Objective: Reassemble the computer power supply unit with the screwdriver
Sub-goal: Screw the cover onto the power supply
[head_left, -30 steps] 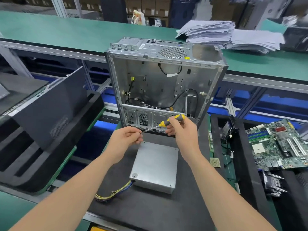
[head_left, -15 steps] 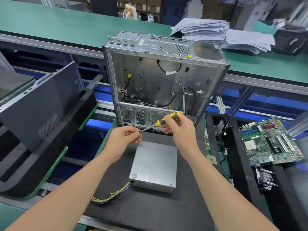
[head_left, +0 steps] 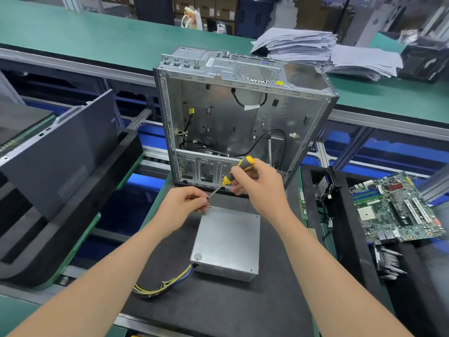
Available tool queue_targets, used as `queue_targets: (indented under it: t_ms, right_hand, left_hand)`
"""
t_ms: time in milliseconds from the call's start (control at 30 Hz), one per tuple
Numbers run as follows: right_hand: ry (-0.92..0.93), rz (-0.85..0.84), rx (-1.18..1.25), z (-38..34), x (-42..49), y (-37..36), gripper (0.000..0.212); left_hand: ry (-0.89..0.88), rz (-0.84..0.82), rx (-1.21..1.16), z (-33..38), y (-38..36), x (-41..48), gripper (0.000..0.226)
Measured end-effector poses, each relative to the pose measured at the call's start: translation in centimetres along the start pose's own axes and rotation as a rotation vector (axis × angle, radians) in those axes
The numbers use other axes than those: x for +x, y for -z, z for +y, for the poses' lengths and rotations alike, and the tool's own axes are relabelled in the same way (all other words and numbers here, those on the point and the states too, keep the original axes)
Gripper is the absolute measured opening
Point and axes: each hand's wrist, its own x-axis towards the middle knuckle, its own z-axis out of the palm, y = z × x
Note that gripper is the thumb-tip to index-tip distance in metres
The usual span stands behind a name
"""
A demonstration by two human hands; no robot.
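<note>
**Screwdriver (head_left: 239,167) tips a touch steeper, hands barely budge**

Since half a second ago the yellow-and-black handle has risen slightly with the right hand (head_left: 263,188), and that is about all the movement. Both hands remain close together, linked by the tool. The right hand is wrapped round the handle with its fingers curled. The thin shaft slants down and leftward into the left hand (head_left: 184,204), whose thumb and fingertips are pinched on the tip. Whether a screw sits between those fingers cannot be told.

Just below and nearer than the hands, the power supply unit (head_left: 228,242) lies flat on the black-topped table (head_left: 218,310). It is a plain grey metal box, and its far left corner sits right under the left hand's knuckles. The hands are not touching it. A bundle of yellow and dark cables (head_left: 160,285) runs out of its near left corner and curls under the left forearm.

Directly beyond the hands stands the open computer case (head_left: 230,113), upright, its bare interior facing the person, with black wires looping inside. Out past the right hand a green motherboard (head_left: 398,210) rests on a black tray. Off to the left of the left hand, a dark side panel (head_left: 56,152) leans in another black tray. Far beyond the right hand, loose papers (head_left: 303,47) are piled on the green bench.
</note>
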Motion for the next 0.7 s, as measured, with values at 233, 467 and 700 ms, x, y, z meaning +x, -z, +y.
queue_targets:
  t_ms: [233, 467, 700]
  right_hand:
    - [0.005, 0.011, -0.003, -1.2, 0.1, 0.0, 0.011]
    - [0.109, 0.037, -0.123, -1.3, -0.4, -0.1, 0.009]
    - [0.197, 0.010, -0.279, -1.1, -0.5, -1.5, 0.013]
  left_hand:
    - [0.056, 0.032, -0.140, -0.1, -1.3, -0.4, 0.017]
    - [0.047, -0.064, 0.005, 0.6, -1.1, -0.5, 0.007]
    - [-0.051, 0.080, 0.357, -0.2, -0.7, -0.4, 0.013]
